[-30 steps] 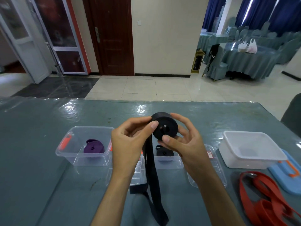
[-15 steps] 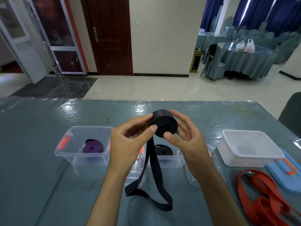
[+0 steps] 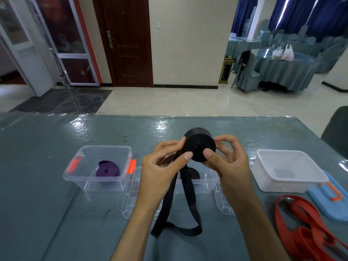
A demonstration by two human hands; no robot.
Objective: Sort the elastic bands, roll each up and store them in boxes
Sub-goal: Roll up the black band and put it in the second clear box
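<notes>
On the bench [image 3: 56,213], the clear middle box [image 3: 207,183] waits at 6 o'clock under both hands. The left hand [image 3: 162,170] and right hand [image 3: 227,164] pinch the black band roll [image 3: 200,147] (tail dangling). Loose thumbs could let it spring open.
</notes>
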